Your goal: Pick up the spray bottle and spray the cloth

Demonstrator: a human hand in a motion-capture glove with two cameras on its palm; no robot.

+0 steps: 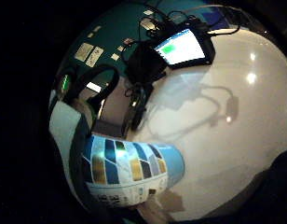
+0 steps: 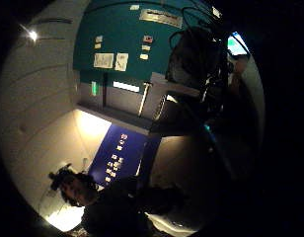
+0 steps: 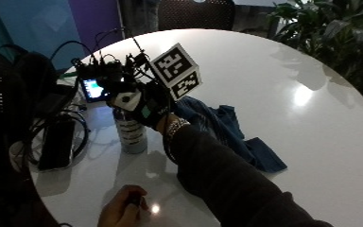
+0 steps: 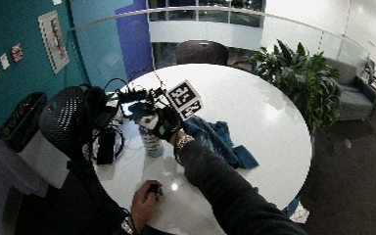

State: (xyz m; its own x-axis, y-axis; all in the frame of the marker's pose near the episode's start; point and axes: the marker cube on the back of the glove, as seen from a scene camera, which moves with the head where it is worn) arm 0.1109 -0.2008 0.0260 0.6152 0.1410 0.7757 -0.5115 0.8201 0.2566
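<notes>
Left of centre in the outside view, the gloved right hand (image 3: 145,108) sits at the top of a spray bottle (image 3: 131,132) that stands upright on the round white table (image 3: 282,85). Its fingers appear curled round the bottle's head, though the glove and its fittings hide most of the contact, so the exact hold is hard to make out. A metal watch band (image 3: 177,126) shows at the wrist, above a dark sleeve (image 3: 232,179) running down to the lower right of the frame.

Just right of the hand lies a crumpled blue cloth (image 3: 232,132), spreading toward the centre of the frame; the sleeve crosses over part of it. Bottle and cloth sit near each other, but whether they touch cannot be told.

At the bottom edge, the bare left hand (image 3: 124,208) rests on the table with its fingers closed round a small dark object.

Upper left of the bottle, a small lit screen (image 3: 93,89) sits among tangled black cables, with a flat black device (image 3: 57,144) below it.

From the little-finger palm view, the bottle's patterned label (image 1: 129,170) fills the lower part, close to the palm.
</notes>
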